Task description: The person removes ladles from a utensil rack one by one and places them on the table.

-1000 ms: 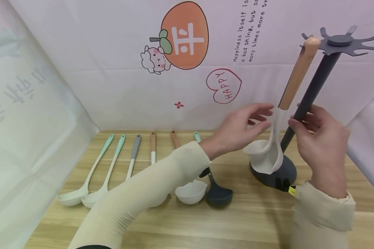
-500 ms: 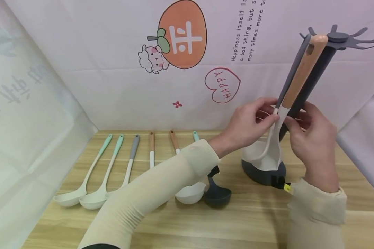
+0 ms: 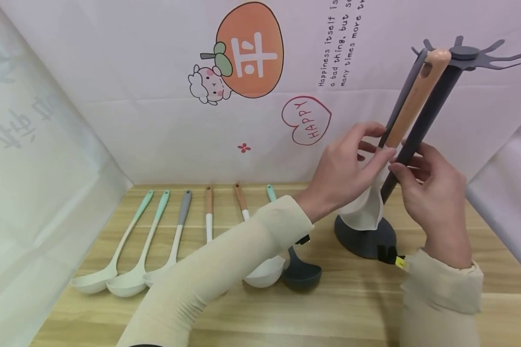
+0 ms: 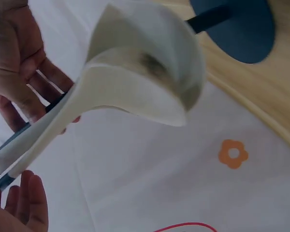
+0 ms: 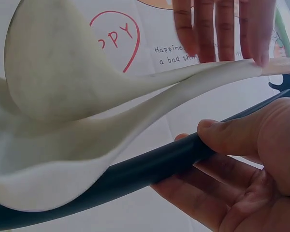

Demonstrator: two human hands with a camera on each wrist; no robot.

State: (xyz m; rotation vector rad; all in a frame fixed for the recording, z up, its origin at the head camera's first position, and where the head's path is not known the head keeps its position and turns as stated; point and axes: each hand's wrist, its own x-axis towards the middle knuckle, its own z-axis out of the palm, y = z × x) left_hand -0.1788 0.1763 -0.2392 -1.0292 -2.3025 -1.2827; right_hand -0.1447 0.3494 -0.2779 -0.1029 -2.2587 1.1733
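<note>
At the right of the head view, my left hand [image 3: 345, 166] pinches the neck of a white ladle with a wooden handle [image 3: 415, 99]. A grey-handled ladle [image 3: 400, 100] lies close behind it. The right wrist view shows the two white bowls [image 5: 58, 72] nested, one over the other. My right hand [image 3: 436, 193] grips the dark pole [image 3: 430, 113] of a utensil stand between thumb and fingers. The handle tops are beside the stand's hooked crown [image 3: 464, 53]; whether they hang on hooks cannot be told. Below stands the round base [image 3: 375, 248].
Several ladles lie in a row to the left: mint-handled ladles [image 3: 132, 226], a grey-handled one [image 3: 179, 236], wooden-handled ones [image 3: 209, 217] and a dark-bowled one [image 3: 301, 274]. My left sleeve [image 3: 226, 270] covers part of them. A printed cloth [image 3: 156, 140] backs the wooden table [image 3: 330, 313].
My left hand has moved right and up onto the ladle's neck. The grey-handled ladle has come into view beside the wooden handle. The stand has shifted slightly left, with the right hand still on its pole.
</note>
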